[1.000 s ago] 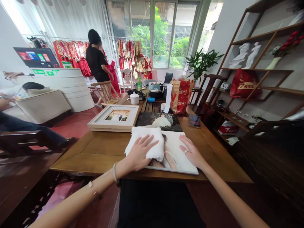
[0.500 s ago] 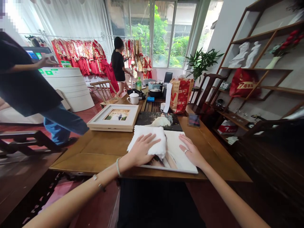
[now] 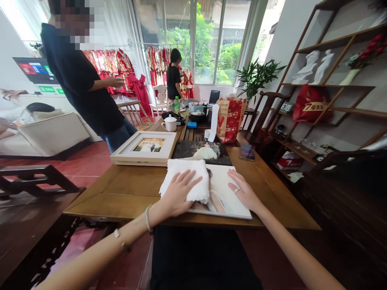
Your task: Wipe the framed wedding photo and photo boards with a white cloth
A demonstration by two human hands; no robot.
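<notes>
The left hand [image 3: 178,194] lay open on the white towel [image 3: 183,167] over the left half of what looked like a photo print [image 3: 225,183]. The right hand [image 3: 244,194] pressed flat, gripping nothing, on its right half.

left hand [image 3: 178,194], pale bracelet [image 3: 147,218] — right hand [image 3: 245,194], ring [image 3: 237,191]

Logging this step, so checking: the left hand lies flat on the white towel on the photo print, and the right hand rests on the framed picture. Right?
Not quite. The right hand rests on the photo print, beside the white towel. The framed picture lies untouched farther back. The left hand is flat on the towel, as the head view shows.
</notes>
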